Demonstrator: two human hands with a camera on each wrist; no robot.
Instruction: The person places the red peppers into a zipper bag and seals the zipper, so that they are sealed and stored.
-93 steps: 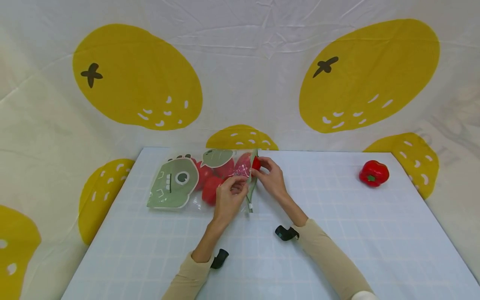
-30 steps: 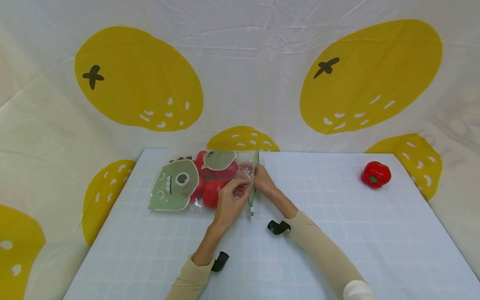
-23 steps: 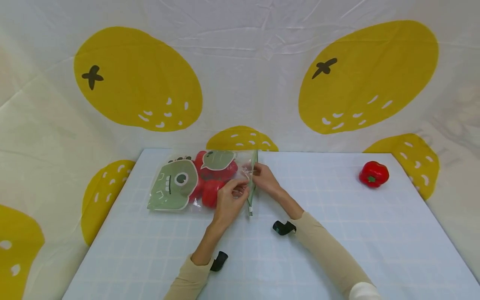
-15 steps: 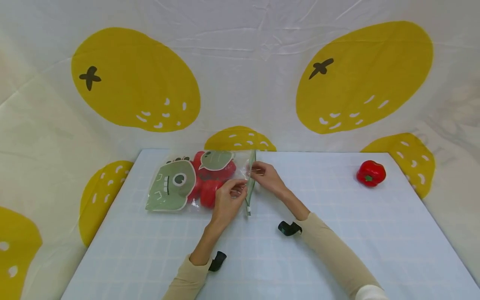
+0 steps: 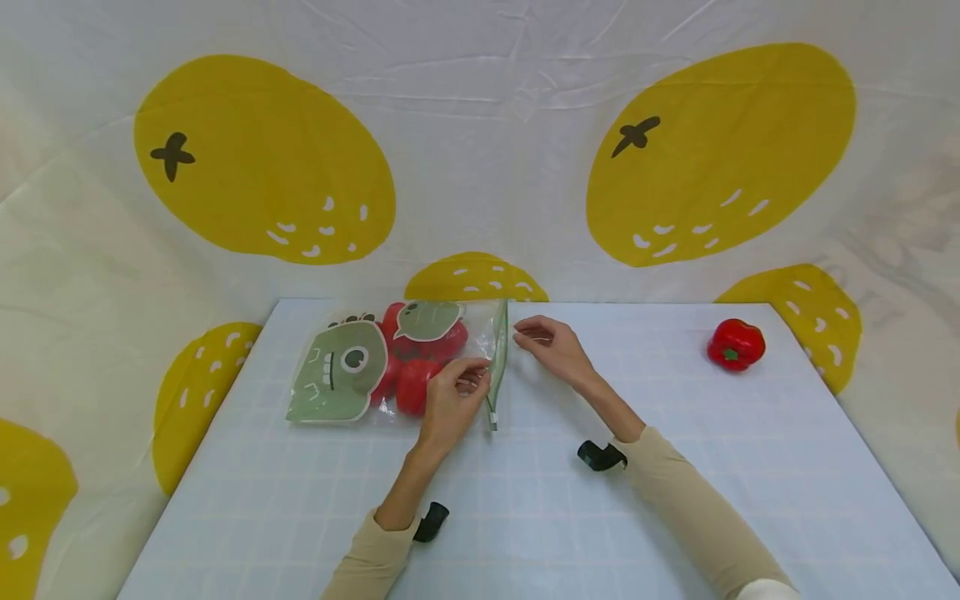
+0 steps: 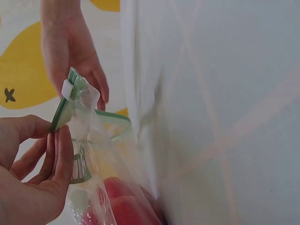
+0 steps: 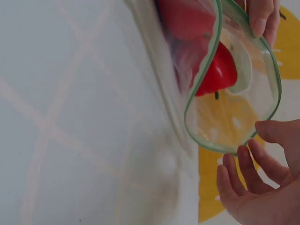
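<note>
A clear zip bag point(image 5: 352, 375) printed with green monster faces lies at the back left of the table, with red peppers point(image 5: 411, 385) inside. Its green-rimmed mouth point(image 7: 234, 93) gapes toward the right, and a red pepper point(image 7: 216, 70) shows through it. My left hand point(image 5: 471, 382) pinches the upper lip of the bag beside the white zip slider point(image 6: 67, 89). My right hand point(image 5: 532, 335) hovers just right of the mouth with relaxed fingers point(image 7: 243, 178), holding nothing. Another red pepper point(image 5: 736, 344) sits alone at the table's far right.
The table point(image 5: 525, 517) has a pale blue grid cover. White cloth with big yellow fruit prints point(image 5: 262, 158) hangs behind it and on both sides. Black wrist straps point(image 5: 600, 456) sit on both sleeves.
My right hand pushed a red pepper into the bag, then drew back out and moved right, away from the mouth. The left hand kept its pinch on the bag's lip.
</note>
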